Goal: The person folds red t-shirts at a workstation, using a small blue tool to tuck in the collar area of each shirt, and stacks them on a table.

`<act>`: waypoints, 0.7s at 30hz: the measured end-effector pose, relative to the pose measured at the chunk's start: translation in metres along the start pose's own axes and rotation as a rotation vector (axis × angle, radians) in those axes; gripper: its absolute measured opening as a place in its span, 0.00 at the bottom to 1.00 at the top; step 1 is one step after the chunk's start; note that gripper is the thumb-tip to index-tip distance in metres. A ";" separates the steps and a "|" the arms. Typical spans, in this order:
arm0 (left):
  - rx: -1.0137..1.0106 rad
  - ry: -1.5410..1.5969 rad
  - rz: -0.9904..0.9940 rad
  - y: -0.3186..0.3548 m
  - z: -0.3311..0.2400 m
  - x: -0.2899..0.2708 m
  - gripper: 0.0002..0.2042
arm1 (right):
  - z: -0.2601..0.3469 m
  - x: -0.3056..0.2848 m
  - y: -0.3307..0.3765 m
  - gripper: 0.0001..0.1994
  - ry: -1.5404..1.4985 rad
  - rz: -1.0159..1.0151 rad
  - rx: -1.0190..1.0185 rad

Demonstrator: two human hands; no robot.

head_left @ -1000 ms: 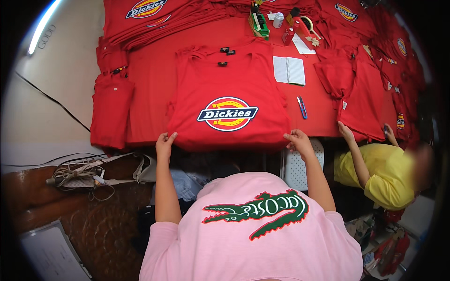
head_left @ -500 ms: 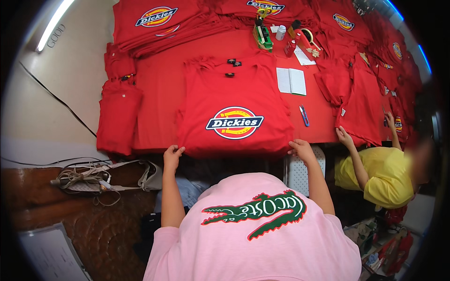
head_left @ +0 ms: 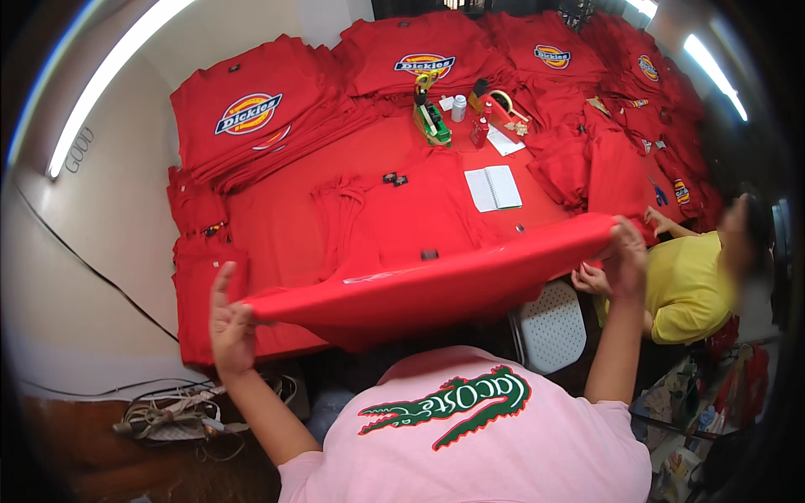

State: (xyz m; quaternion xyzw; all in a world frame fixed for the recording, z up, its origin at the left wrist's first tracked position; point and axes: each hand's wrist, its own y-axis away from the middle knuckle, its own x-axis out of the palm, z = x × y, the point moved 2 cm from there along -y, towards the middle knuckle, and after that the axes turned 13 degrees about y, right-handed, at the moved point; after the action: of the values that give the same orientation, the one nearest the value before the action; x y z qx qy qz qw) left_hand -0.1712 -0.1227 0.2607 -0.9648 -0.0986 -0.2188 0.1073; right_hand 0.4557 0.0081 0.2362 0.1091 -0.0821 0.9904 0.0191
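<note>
A red T-shirt (head_left: pixel 436 281) is stretched out flat between my two hands, lifted above the near edge of the table, its plain side toward me. My left hand (head_left: pixel 228 323) grips its left end, thumb up. My right hand (head_left: pixel 627 251) pinches its right end, held higher. Under it lies a flat stack of red shirts (head_left: pixel 394 222) on the red-covered table (head_left: pixel 277 226).
Piles of red shirts with a round printed badge (head_left: pixel 251 117) cover the far and right sides. A small notebook (head_left: pixel 493 187), a tape dispenser (head_left: pixel 429 117) and bottles sit mid-table. A person in yellow (head_left: pixel 688 285) works at the right. Cables (head_left: pixel 168 415) lie low left; a white stool (head_left: pixel 549 327) stands below.
The top shirt, lying flat with its badge up before, has been picked up by its near corners and raised off the stack; both hands rose and spread apart.
</note>
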 end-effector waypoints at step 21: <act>0.496 0.094 0.172 -0.451 -0.032 0.145 0.10 | 0.109 0.095 -0.512 0.13 -0.044 -0.008 -0.485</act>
State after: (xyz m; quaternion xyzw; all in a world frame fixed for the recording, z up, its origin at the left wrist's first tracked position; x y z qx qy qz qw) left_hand -0.1623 0.3225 0.4270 -0.9026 -0.0619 -0.2226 0.3633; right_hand 0.4150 0.4962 0.4432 0.1231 -0.3175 0.9391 0.0468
